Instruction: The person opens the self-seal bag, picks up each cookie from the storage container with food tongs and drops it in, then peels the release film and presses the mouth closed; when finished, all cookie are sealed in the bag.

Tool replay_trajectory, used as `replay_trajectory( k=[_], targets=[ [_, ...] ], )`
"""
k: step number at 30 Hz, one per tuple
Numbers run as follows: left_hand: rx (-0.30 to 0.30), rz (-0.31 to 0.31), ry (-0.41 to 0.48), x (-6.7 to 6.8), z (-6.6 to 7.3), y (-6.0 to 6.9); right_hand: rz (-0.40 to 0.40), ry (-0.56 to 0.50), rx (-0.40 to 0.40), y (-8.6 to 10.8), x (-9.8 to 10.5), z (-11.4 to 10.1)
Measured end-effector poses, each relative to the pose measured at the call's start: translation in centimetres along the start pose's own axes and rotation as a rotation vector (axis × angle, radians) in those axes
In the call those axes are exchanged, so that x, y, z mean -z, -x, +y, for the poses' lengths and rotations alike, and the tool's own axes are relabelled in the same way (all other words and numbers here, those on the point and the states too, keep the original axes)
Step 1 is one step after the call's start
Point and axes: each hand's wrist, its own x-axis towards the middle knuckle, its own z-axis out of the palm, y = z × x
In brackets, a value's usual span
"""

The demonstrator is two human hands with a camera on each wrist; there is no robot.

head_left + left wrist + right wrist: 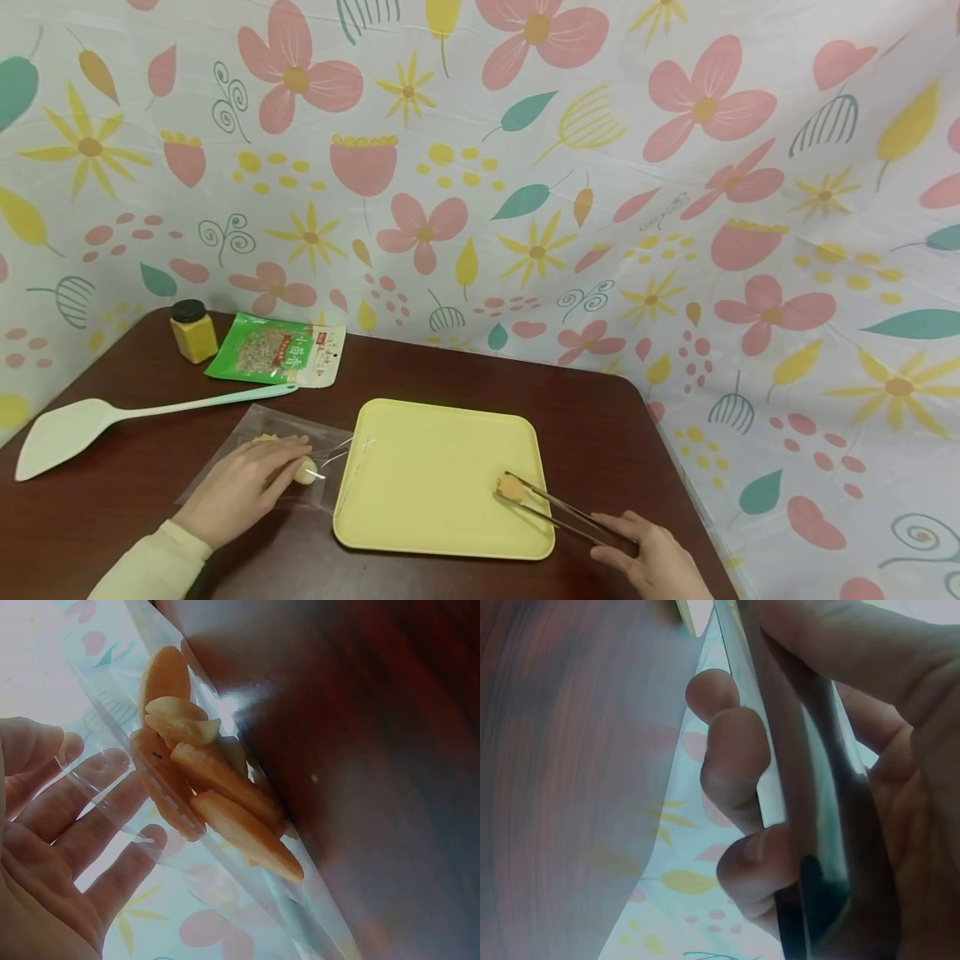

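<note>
Toward the left of the table, my left hand (pixel 243 479) lies over a clear plastic bag (pixel 330 500). In the left wrist view thumb and forefinger meet at the film and pinch it, while the other fingers spread behind it. Several tan, oval biscuit-like pieces (pixel 240 825) and some paler ones are in the bag. My right hand (pixel 648 550) grips metal tongs (pixel 577 512). Between the tong tips is an orange-tan food piece (pixel 512 487), over the right side of a yellow tray (pixel 427 475); whether it touches the tray I cannot tell.
Behind the bag lies a pale green spatula (pixel 82 429). A yellow jar with a black lid (pixel 193 332) and a green-and-white packet (pixel 273 350) are at the back left. Dark wooden tabletop (pixel 465 383) surrounds the tray, with a flower-patterned cloth (pixel 465 325) behind.
</note>
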Motion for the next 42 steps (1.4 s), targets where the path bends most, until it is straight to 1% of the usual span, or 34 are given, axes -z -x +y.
replay_trajectory(
  k=[7,13,22,26,31,34,39,42],
  targets=[
    [-0.007,0.003,-0.001,-0.1,0.0,0.0,0.008,0.003,0.031,-0.5,-0.3,-0.8],
    [0.002,-0.007,-0.004,-0.1,0.0,0.0,0.010,-0.024,0.048,-1.1,-0.6,-1.8],
    [0.003,-0.015,0.003,0.0,0.0,-0.1,0.034,-0.010,0.135,-1.8,-1.2,-2.8],
    [0.004,-0.019,0.004,0.0,0.0,-0.1,0.046,-0.022,0.161,-2.0,-1.5,-3.1],
    [0.006,-0.021,0.004,0.0,0.1,-0.1,0.028,-0.053,0.176,-2.3,-1.8,-3.4],
    [0.002,-0.015,0.004,0.0,0.0,-0.1,0.032,-0.059,0.194,-2.6,-2.2,-3.6],
    [-0.002,-0.006,0.003,0.0,0.0,0.0,0.073,-0.057,0.263,-2.9,-2.8,-4.2],
    [0.001,-0.010,0.004,0.0,0.0,0.0,0.095,-0.052,0.299,-3.1,-3.1,-4.5]
  ],
)
